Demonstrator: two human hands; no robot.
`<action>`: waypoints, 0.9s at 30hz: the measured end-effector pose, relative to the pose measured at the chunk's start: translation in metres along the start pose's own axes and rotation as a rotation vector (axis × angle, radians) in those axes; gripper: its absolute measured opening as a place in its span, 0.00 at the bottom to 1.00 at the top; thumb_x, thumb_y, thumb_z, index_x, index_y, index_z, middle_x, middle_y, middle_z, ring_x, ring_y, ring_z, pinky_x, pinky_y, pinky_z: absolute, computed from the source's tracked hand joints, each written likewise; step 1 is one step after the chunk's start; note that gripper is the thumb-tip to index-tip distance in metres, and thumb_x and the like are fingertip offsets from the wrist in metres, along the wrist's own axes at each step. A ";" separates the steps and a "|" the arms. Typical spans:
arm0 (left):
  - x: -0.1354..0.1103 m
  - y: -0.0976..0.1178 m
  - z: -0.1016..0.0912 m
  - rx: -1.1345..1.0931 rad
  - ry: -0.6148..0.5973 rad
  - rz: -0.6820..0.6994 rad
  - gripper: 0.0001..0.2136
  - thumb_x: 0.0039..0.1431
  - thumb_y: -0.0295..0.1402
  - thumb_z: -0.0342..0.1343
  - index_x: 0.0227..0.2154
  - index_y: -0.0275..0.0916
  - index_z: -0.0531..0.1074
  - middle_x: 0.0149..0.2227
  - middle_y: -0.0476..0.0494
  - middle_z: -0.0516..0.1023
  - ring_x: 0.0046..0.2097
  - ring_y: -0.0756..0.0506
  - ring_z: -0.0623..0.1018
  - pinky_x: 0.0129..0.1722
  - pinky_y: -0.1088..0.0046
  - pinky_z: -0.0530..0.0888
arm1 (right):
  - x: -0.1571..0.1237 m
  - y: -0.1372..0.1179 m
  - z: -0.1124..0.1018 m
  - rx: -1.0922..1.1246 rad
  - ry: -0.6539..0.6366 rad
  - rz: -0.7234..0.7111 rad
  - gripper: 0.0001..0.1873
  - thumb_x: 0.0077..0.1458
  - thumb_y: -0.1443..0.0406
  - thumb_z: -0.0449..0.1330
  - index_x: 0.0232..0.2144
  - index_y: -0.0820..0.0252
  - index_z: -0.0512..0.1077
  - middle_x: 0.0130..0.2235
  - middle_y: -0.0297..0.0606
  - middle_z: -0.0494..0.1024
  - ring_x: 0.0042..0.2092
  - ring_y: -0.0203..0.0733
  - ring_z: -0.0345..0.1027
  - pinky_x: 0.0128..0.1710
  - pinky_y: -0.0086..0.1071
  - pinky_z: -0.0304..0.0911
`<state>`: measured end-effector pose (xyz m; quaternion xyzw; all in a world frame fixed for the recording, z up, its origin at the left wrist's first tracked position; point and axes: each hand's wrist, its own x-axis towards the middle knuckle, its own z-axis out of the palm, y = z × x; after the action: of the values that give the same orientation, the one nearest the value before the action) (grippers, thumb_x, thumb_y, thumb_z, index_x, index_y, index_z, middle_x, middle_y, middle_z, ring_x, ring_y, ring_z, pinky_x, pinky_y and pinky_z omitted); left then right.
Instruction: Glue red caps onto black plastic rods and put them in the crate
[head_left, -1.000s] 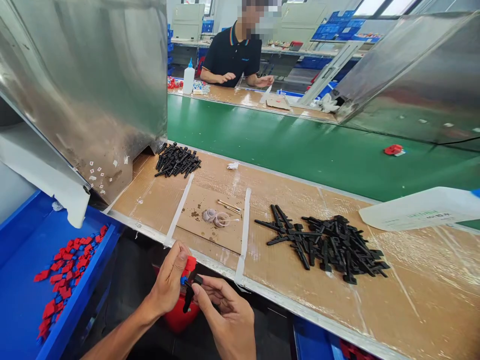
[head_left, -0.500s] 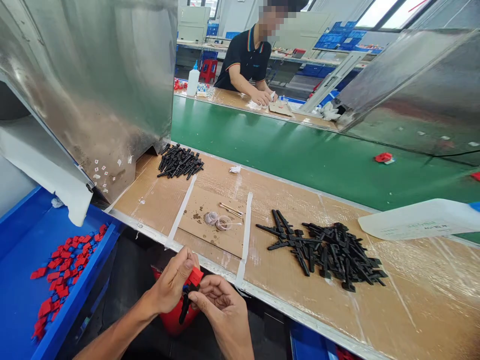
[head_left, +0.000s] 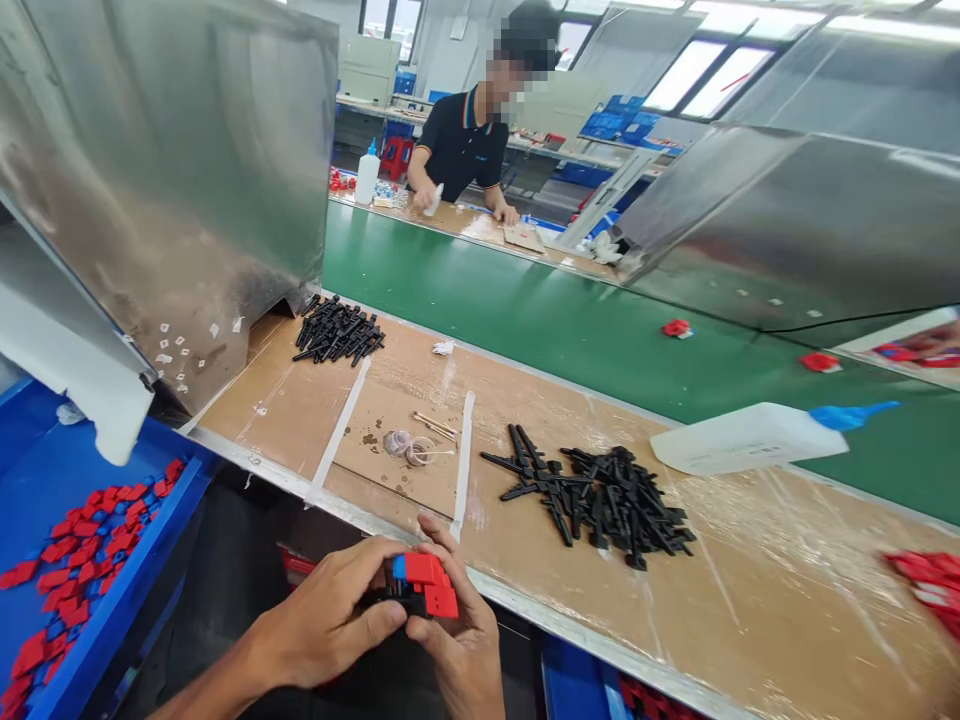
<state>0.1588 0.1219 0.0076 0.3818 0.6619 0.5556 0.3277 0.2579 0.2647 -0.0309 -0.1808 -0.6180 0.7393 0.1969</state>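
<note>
My left hand (head_left: 330, 620) and my right hand (head_left: 461, 640) meet just below the front edge of the bench. Together they pinch a small red and blue plastic part (head_left: 426, 582) fitted on a black piece whose body is mostly hidden by my fingers. A pile of black plastic sticks (head_left: 600, 495) lies on the cardboard-covered bench (head_left: 525, 420) to the right of my hands. A smaller heap of black sticks (head_left: 336, 332) sits at the back left. Several red and blue parts (head_left: 82, 545) lie in the blue bin (head_left: 150, 560) at my left.
A steel hood (head_left: 172, 170) overhangs the bench at left. A white glue bottle (head_left: 750, 438) lies on its side at right. Behind runs a green conveyor belt (head_left: 525, 300) carrying red parts (head_left: 676, 327). Across it a person in a black shirt (head_left: 459, 145) works.
My hands have closed together and turned the red and blue part flat onto the black piece. The view has shifted left and up, and more red parts have come into sight on the belt.
</note>
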 end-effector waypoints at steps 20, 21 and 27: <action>-0.003 -0.019 0.029 0.580 -0.075 0.093 0.20 0.70 0.42 0.34 0.55 0.37 0.61 0.38 0.38 0.79 0.31 0.43 0.75 0.33 0.71 0.68 | -0.003 -0.008 -0.017 -0.082 -0.021 -0.215 0.23 0.43 0.52 0.71 0.43 0.49 0.79 0.40 0.36 0.84 0.42 0.46 0.78 0.45 0.28 0.73; -0.003 -0.020 0.031 0.556 -0.052 0.085 0.20 0.70 0.42 0.35 0.56 0.37 0.62 0.37 0.39 0.78 0.31 0.44 0.75 0.33 0.71 0.68 | -0.004 -0.005 -0.018 -0.082 -0.018 -0.211 0.23 0.44 0.52 0.71 0.43 0.48 0.79 0.40 0.36 0.84 0.42 0.45 0.78 0.45 0.28 0.73; 0.006 -0.025 0.040 -0.505 -0.042 -0.241 0.21 0.66 0.51 0.41 0.46 0.39 0.68 0.20 0.57 0.59 0.17 0.53 0.58 0.18 0.79 0.57 | -0.005 0.017 -0.029 0.004 0.022 -0.063 0.28 0.50 0.49 0.67 0.51 0.51 0.76 0.48 0.43 0.81 0.48 0.53 0.76 0.49 0.40 0.72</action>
<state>0.1872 0.1440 -0.0240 0.2182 0.5362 0.6519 0.4898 0.2754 0.2840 -0.0528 -0.1692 -0.6197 0.7319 0.2272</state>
